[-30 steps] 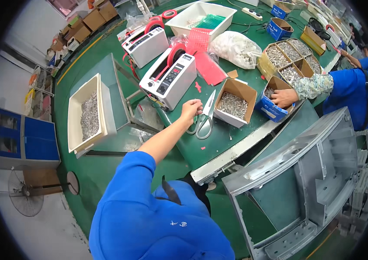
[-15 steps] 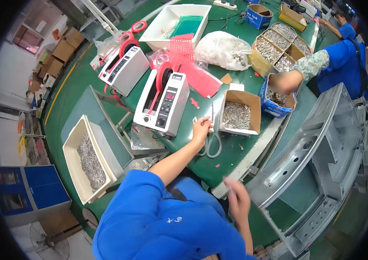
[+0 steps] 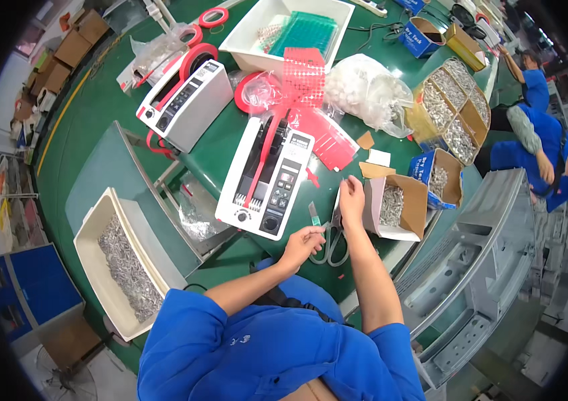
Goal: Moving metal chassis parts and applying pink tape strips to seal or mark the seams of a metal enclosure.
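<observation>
My left hand (image 3: 304,242) pinches a short greenish strip of tape (image 3: 314,214) just in front of a white electric tape dispenser (image 3: 267,180) loaded with red tape. My right hand (image 3: 352,198) rests with curled fingers beside the blades of a pair of scissors (image 3: 332,239) that lies on the green table (image 3: 96,127). It is close to an open cardboard box of small metal parts (image 3: 401,204). Whether the right hand holds anything is hidden by its fingers.
A second white dispenser (image 3: 183,100) stands further back left. A white tray of metal parts (image 3: 123,267) sits at my left, a bag of white parts (image 3: 371,87) and more parts boxes (image 3: 451,113) behind. A grey metal panel (image 3: 471,267) lies right, beside a co-worker in blue (image 3: 538,140).
My left hand has come off the scissors and now holds a tape strip. My right hand has risen from below the table edge to the scissors and box. The view has tilted closer.
</observation>
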Action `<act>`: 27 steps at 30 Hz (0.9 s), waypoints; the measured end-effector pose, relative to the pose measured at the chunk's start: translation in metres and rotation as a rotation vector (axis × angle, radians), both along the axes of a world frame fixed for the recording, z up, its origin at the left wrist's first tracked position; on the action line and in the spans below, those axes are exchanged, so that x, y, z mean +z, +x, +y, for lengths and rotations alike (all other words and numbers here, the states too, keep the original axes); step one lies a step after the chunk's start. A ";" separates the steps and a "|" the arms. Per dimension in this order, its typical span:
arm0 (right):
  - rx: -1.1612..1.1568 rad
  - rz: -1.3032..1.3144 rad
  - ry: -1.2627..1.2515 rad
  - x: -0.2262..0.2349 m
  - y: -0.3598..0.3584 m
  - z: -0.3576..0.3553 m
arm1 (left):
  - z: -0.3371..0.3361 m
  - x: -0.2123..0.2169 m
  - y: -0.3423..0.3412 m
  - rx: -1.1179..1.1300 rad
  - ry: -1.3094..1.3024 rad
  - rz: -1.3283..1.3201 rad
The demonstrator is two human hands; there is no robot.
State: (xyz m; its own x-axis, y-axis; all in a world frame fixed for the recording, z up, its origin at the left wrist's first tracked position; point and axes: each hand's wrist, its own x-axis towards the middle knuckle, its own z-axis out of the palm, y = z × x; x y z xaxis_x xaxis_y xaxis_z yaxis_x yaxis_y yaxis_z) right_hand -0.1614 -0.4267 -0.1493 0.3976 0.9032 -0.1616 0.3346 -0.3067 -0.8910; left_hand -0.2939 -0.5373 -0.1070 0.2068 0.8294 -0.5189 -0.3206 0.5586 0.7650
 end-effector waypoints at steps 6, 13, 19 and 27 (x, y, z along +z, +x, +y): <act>-0.208 0.323 -0.149 -0.027 -0.003 0.045 | 0.034 0.004 0.012 0.103 0.022 -0.009; -0.331 0.363 -0.142 -0.022 -0.009 0.055 | 0.046 -0.007 0.019 0.151 -0.078 0.000; -0.292 0.430 -0.067 -0.018 -0.006 0.056 | 0.048 -0.013 0.027 0.142 -0.084 0.034; -0.272 0.574 -0.022 0.011 -0.013 0.061 | 0.060 -0.019 0.027 0.176 -0.081 0.027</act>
